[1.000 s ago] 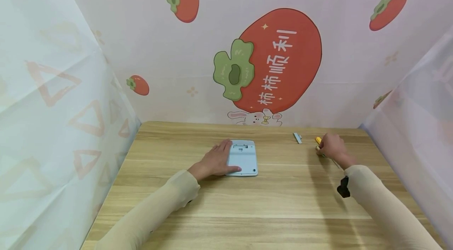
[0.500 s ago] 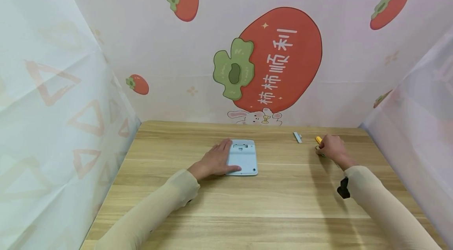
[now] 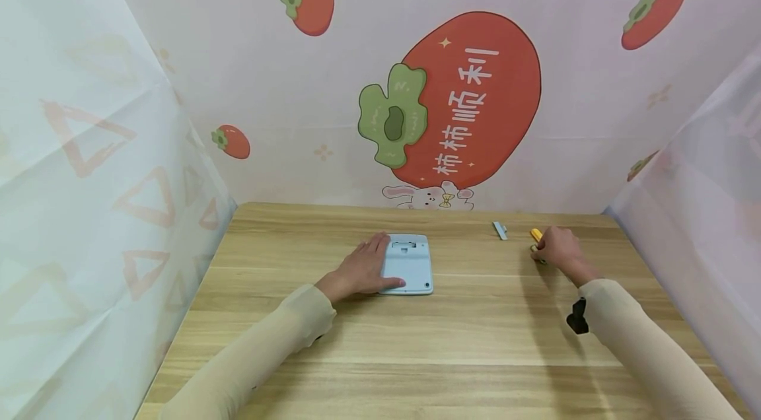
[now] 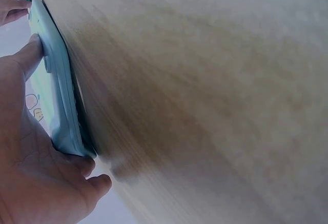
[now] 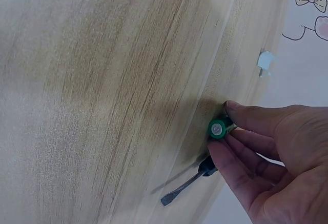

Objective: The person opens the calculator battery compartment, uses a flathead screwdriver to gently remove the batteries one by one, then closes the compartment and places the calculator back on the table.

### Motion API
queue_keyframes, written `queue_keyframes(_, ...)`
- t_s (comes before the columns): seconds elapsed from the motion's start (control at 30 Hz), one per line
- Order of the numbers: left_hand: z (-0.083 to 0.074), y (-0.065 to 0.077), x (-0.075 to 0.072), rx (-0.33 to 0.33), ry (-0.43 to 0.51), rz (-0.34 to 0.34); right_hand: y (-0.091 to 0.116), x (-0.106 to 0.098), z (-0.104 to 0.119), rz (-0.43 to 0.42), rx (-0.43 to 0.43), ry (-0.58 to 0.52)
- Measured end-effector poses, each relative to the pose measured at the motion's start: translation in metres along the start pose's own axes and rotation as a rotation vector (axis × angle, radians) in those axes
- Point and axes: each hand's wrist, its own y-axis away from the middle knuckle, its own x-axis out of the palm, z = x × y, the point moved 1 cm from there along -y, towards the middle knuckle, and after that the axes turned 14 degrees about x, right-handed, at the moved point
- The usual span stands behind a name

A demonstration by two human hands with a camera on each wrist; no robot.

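A light blue calculator [image 3: 413,268] lies face down on the table, its battery compartment [image 3: 404,245] uncovered. My left hand [image 3: 362,268] holds it at its left side, the thumb lying over its back and the fingers at its far end. Farther right, my right hand [image 3: 561,249] pinches a green battery [image 5: 217,129] between thumb and fingers, low over the tabletop. One end of the battery faces the right wrist camera. Beside that hand lies a screwdriver with a yellow handle [image 3: 536,234] and a flat metal tip [image 5: 169,199]; the hand hides part of it.
A small light blue battery cover [image 3: 499,230] lies near the back edge of the wooden table [image 3: 416,354], between the calculator and my right hand. A printed cloth wall [image 3: 267,76] rises behind the table, with others at both sides.
Almost nothing differs: both hands keep their places, and the calculator and battery cover lie where they were. My right hand's fingers shift only very slightly.
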Motion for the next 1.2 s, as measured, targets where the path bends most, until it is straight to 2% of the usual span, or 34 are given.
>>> queue_keyframes(0.5, 0.001, 0.001, 0.0, 0.009, -0.009, 0.0, 0.001, 0.001, 0.002, -0.004, 0.02, -0.003)
queue_keyframes(0.87, 0.001, 0.0, 0.0, 0.01, -0.011, -0.004, 0.003, -0.005, 0.007, -0.025, 0.032, -0.051)
queue_keyframes(1.2, 0.0, 0.0, -0.001, 0.009, -0.008, -0.012, 0.003, -0.006, 0.011, 0.031, 0.035, -0.055)
